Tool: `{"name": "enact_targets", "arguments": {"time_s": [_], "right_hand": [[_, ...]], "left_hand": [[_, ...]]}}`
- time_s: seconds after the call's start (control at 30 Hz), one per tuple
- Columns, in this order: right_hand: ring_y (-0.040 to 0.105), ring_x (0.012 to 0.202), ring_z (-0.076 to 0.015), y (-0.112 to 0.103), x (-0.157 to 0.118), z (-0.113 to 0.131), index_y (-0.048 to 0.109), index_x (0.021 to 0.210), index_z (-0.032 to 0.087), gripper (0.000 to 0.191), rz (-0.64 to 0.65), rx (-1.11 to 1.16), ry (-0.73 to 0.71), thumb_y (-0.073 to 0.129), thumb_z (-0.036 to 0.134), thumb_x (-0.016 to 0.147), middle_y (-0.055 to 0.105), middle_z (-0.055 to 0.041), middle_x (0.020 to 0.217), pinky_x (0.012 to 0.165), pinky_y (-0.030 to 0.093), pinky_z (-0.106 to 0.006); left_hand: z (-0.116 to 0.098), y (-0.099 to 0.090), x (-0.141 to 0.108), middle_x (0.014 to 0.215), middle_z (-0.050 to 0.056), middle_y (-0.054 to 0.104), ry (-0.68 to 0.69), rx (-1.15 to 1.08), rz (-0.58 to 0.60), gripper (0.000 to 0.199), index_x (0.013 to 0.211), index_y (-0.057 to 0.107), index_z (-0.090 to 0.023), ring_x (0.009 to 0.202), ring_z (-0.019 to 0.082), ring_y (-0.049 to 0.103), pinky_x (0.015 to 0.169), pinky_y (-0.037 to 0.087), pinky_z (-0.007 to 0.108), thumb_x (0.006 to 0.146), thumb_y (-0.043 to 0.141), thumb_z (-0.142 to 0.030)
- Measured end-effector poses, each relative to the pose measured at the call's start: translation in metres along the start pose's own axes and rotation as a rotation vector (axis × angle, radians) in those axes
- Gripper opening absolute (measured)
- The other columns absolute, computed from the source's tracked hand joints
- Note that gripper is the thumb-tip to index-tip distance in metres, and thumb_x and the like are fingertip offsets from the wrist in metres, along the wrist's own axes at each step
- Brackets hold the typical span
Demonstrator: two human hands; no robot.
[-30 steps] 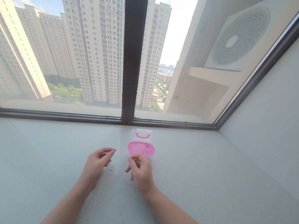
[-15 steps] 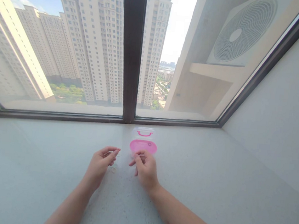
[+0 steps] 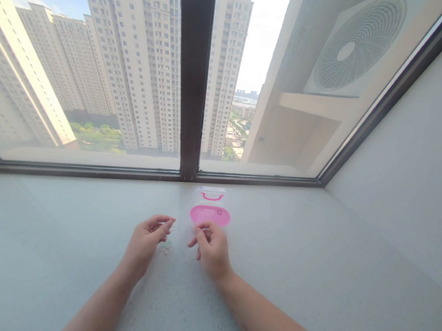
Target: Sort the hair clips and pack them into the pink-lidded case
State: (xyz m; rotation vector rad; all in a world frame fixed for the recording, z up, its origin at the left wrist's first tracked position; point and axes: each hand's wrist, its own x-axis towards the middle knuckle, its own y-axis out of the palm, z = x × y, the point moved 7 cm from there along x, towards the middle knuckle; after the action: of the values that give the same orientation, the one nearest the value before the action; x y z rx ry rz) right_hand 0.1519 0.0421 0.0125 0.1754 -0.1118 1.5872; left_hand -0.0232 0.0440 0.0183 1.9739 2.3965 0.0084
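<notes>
My left hand hovers over the pale sill with thumb and index finger pinched together; whatever lies between the tips is too small to name. Several small pale ring-like pieces lie just to the right of its fingers. To the right, my right hand also has thumb and index finger pressed together, and what they hold cannot be made out. Beyond its fingertips stands a pink oval box with a small dark ring inside it. The clear lid with a pink handle is behind the box.
The speckled pale sill runs up to a dark window frame. A thick dark upright bar divides the glass. At the right rises a white wall. Tall buildings and an outdoor fan unit show outside.
The whole view has shifted very slightly to the left. Both hands keep their pinched poses, and the box and small pieces stay in place.
</notes>
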Motion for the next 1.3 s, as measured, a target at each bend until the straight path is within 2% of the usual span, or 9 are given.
{"name": "enact_targets", "arguments": {"time_s": [0.67, 1.07, 1.3], "right_hand": [[0.039, 0.03, -0.005, 0.004, 0.0, -0.005, 0.054, 0.083, 0.014, 0.022, 0.02, 0.009, 0.03, 0.052, 0.036, 0.083, 0.057, 0.0027, 0.049, 0.031, 0.029, -0.015], [0.039, 0.03, -0.0052, 0.001, 0.0, -0.004, 0.055, 0.083, 0.014, 0.023, -0.004, 0.033, 0.046, 0.052, 0.037, 0.083, 0.056, 0.0031, 0.048, 0.031, 0.028, -0.015], [0.038, 0.028, -0.005, 0.002, 0.001, -0.005, 0.054, 0.082, 0.014, 0.023, -0.012, 0.073, 0.056, 0.051, 0.037, 0.084, 0.054, 0.0041, 0.045, 0.03, 0.026, -0.015]], "left_hand": [[0.002, 0.002, 0.001, 0.053, -0.004, 0.047, 0.055, 0.01, 0.035, 0.035, 0.085, 0.066, -0.013, 0.053, 0.01, 0.04, 0.051, 0.033, 0.021, 0.069, 0.07, -0.044], [0.001, 0.0, 0.002, 0.065, 0.0, 0.054, 0.087, 0.064, 0.027, 0.031, 0.084, 0.067, -0.014, 0.056, 0.01, 0.041, 0.053, 0.033, 0.021, 0.074, 0.065, -0.044], [-0.012, 0.0, 0.0, 0.074, 0.001, 0.057, 0.196, 0.215, 0.003, 0.031, 0.079, 0.068, -0.016, 0.057, 0.012, 0.044, 0.055, 0.037, 0.023, 0.075, 0.061, -0.047]]}}
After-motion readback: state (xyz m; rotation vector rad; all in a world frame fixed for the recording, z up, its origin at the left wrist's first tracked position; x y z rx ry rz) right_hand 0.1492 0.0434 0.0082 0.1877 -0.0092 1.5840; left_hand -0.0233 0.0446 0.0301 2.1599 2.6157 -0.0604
